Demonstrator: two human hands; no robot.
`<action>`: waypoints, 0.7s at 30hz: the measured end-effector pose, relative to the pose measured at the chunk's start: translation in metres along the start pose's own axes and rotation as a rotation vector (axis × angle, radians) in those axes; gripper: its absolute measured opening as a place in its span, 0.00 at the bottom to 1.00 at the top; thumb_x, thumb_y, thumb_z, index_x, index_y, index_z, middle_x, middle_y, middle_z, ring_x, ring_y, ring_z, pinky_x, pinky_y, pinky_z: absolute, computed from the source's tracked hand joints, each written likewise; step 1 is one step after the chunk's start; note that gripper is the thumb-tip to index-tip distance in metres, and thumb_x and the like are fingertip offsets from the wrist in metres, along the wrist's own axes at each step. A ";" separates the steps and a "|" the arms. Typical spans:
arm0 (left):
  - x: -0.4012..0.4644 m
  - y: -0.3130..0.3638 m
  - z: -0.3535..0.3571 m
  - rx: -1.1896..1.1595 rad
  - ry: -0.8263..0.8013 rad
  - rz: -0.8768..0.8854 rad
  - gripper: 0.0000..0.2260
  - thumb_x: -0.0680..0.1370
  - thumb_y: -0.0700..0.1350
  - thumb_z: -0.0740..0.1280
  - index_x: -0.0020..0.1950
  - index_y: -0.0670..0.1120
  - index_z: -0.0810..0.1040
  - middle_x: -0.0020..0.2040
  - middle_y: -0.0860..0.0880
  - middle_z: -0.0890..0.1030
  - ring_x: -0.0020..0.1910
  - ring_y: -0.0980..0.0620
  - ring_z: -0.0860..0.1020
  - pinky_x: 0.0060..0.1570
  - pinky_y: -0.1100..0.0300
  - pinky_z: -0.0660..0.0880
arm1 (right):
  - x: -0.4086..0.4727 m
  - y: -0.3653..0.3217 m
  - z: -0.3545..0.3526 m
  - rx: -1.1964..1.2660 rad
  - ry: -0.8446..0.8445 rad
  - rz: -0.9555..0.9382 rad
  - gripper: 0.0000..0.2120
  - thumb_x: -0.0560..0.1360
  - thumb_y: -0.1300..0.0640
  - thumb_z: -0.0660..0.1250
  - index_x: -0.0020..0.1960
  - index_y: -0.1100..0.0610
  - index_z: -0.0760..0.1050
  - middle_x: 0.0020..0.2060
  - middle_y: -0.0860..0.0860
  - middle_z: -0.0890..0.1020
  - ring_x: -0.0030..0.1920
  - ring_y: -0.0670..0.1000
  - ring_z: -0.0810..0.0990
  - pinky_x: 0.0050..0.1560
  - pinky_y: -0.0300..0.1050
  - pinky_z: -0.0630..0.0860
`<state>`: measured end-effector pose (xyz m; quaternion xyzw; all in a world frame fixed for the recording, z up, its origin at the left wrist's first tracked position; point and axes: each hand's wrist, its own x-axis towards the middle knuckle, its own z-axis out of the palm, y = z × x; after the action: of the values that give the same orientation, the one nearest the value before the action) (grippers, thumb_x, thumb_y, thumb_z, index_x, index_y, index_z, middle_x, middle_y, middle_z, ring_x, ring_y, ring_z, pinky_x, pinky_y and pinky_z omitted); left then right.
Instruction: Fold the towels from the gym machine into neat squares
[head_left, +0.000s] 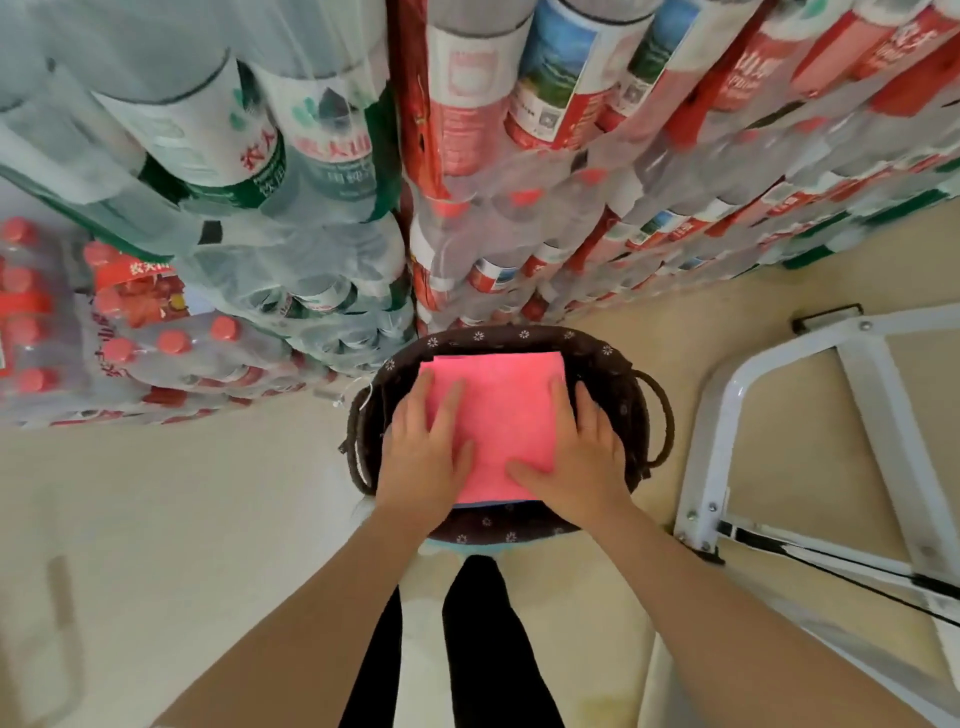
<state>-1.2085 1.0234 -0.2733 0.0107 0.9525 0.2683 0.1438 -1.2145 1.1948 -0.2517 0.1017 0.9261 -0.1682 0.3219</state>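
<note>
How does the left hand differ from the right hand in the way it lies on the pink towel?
The left hand lies on the left edge of the pink towel, and its fingers spread well onto the cloth. The right hand lies on the right edge, with fingers running along the towel's side and the thumb across its near corner. Both hands rest flat, fingers straight, pressing the folded towel down in the dark basket.

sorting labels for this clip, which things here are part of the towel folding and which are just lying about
Part of the job:
pink towel, folded, lying on top of the basket
dark basket
left hand and right hand, both flat on the towel

Just there:
packs of bottled water stacked behind
white metal frame at the right
pale floor
</note>
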 end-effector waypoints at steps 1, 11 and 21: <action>-0.004 0.001 0.000 0.105 -0.071 0.027 0.27 0.75 0.52 0.60 0.73 0.45 0.64 0.73 0.35 0.60 0.68 0.34 0.65 0.64 0.42 0.66 | -0.002 0.004 0.000 -0.040 -0.029 0.003 0.51 0.68 0.35 0.66 0.75 0.46 0.32 0.76 0.53 0.41 0.76 0.58 0.45 0.73 0.57 0.49; -0.060 0.038 -0.099 -0.018 -0.305 -0.232 0.17 0.79 0.47 0.59 0.68 0.45 0.70 0.75 0.43 0.58 0.72 0.42 0.62 0.69 0.53 0.61 | -0.057 -0.010 -0.102 -0.059 -0.178 -0.149 0.22 0.76 0.52 0.61 0.66 0.61 0.66 0.69 0.60 0.64 0.68 0.60 0.66 0.63 0.49 0.68; -0.226 0.001 -0.213 -0.353 -0.132 -0.655 0.14 0.79 0.46 0.59 0.63 0.46 0.73 0.59 0.44 0.78 0.58 0.45 0.76 0.57 0.57 0.71 | -0.181 -0.171 -0.125 -0.198 -0.365 -0.605 0.15 0.77 0.56 0.59 0.43 0.69 0.74 0.41 0.65 0.79 0.43 0.62 0.78 0.43 0.52 0.73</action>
<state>-1.0517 0.8942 -0.0385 -0.3019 0.8333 0.3668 0.2828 -1.1959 1.0696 -0.0030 -0.2402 0.8535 -0.1806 0.4256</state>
